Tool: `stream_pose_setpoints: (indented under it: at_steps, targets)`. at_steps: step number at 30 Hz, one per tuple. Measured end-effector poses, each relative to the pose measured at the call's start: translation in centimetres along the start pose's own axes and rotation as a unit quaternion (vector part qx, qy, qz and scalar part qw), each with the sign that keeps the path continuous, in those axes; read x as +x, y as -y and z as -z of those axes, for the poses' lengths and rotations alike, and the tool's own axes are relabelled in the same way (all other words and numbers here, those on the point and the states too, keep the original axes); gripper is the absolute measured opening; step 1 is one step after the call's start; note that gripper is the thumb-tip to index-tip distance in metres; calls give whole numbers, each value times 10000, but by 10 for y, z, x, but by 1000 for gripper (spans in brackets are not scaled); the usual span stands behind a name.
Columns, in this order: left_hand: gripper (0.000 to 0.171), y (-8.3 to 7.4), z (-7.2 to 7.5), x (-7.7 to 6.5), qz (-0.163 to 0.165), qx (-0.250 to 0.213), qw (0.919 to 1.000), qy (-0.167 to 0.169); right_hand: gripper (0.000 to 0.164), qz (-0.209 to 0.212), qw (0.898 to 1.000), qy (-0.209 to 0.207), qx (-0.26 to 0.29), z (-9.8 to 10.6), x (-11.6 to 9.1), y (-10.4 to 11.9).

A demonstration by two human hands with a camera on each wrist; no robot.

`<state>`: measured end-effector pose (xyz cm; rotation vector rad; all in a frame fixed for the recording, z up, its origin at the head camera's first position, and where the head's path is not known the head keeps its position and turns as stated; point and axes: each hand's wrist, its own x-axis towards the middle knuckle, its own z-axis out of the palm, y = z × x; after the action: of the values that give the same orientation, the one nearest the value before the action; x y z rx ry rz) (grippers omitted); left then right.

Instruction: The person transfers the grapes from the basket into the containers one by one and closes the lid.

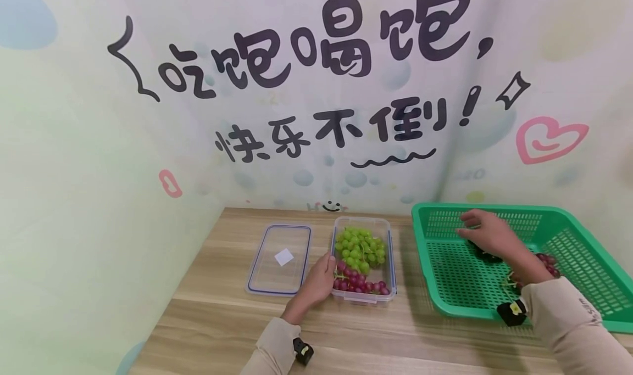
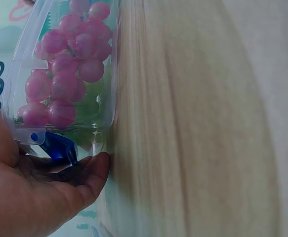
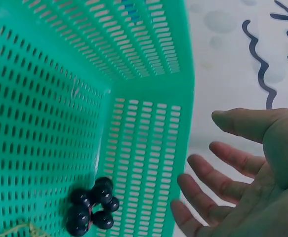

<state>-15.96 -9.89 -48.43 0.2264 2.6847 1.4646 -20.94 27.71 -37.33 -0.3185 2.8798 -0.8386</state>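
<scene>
A clear plastic container holds a bunch of green grapes at the back and red grapes at the front. My left hand holds its left side, thumb at the rim; in the left wrist view the fingers curl beside a blue latch. My right hand is over the green basket, fingers apart and holding nothing. Below it lie black grapes, partly hidden by the hand in the head view. More red grapes lie behind the right forearm.
A clear lid with a blue seal and a white square label lies left of the container. Everything stands on a wood-grain table. A printed wall rises behind the table's back edge.
</scene>
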Motion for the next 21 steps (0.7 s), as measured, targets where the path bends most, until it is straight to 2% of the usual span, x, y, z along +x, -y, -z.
stream_pose_setpoints:
  at_steps: [7, 14, 21]
  targets:
    - [34, 0, 0, -1, 10, 4, 10000, 13, 63, -330, 9993, -63, -150, 7, -5, -16]
    - [33, -1, 0, -1, 31, 45, 10000, 10, 65, -545, 9983, 54, -187, 13, -7, -24]
    - [37, -1, 0, -2, -11, 53, 10000, -28, 75, -916, 9955, 118, 217, 21, -8, -32]
